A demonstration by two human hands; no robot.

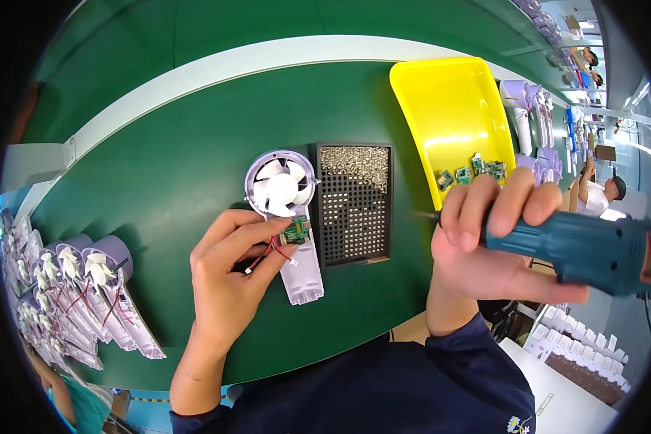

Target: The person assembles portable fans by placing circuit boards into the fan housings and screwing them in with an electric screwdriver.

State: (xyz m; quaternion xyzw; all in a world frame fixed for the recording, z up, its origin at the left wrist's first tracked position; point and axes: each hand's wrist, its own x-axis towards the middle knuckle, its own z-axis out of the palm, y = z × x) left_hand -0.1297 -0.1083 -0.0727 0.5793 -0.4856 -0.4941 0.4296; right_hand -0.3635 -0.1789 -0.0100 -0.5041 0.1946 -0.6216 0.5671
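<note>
A lilac handheld fan housing [305, 278] lies on the green table with its round head away from me, white fan blades [278, 186] inside. My left hand [228, 264] pinches a small green circuit board [294, 230] at the top of the handle; whether the board is seated there I cannot tell. Red and black wires [271, 248] with small white plugs hang by its fingers. My right hand [488, 249] is wrapped round a teal electric screwdriver [568, 249], raised above the table, its bit pointing left toward the black screw tray [391, 217].
Small silver screws [362, 160] heap at the tray's far end; others sit in its holes. Beyond it stands a yellow bin [445, 101] with several green boards [477, 170]. Fan housings with blades [101, 278] line the left side; lilac housings [517, 98] stand right. Other people are nearby.
</note>
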